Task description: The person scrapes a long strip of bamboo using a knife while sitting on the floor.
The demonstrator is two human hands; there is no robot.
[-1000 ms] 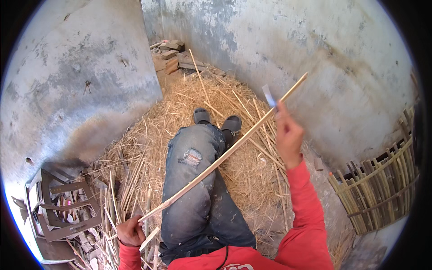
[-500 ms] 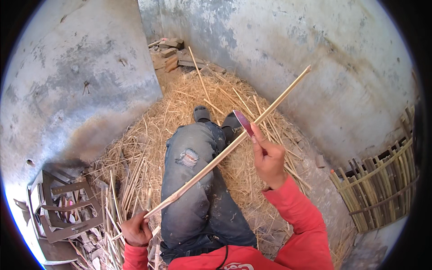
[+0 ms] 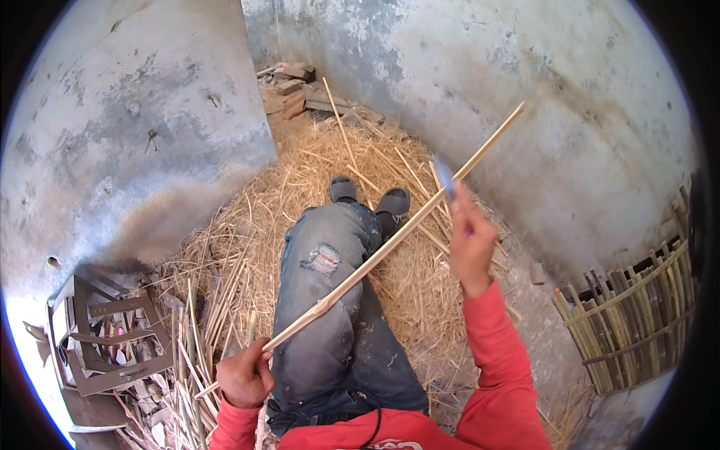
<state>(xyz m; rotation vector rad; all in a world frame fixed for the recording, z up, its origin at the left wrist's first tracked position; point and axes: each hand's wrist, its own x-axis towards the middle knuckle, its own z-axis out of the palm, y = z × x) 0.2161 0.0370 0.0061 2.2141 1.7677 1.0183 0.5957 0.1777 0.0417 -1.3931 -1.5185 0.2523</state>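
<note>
A long, pale bamboo strip point(image 3: 375, 260) slants across my legs, from low on the left up toward the right-hand wall. Near its lower end my left hand point(image 3: 246, 373) is closed around it, and a short tail pokes out past the fist. My right hand point(image 3: 472, 240) grips a knife point(image 3: 444, 177), whose blade is smeared by motion and lies against or just beside the upper part of the strip. Fingers hide the knife's handle almost wholly.
Shavings point(image 3: 300, 176) cover the floor around my feet. Loose strips point(image 3: 191, 345) lie left of my legs beside a broken brown frame point(image 3: 112, 375). A slatted bamboo basket point(image 3: 637, 322) stands at right. Bricks point(image 3: 292, 86) are piled in the far corner between plastered walls point(image 3: 525, 60).
My right hand has moved the knife farther up and right along the strip. My left hand, still holding the lower end, has shifted to the right and slightly up.
</note>
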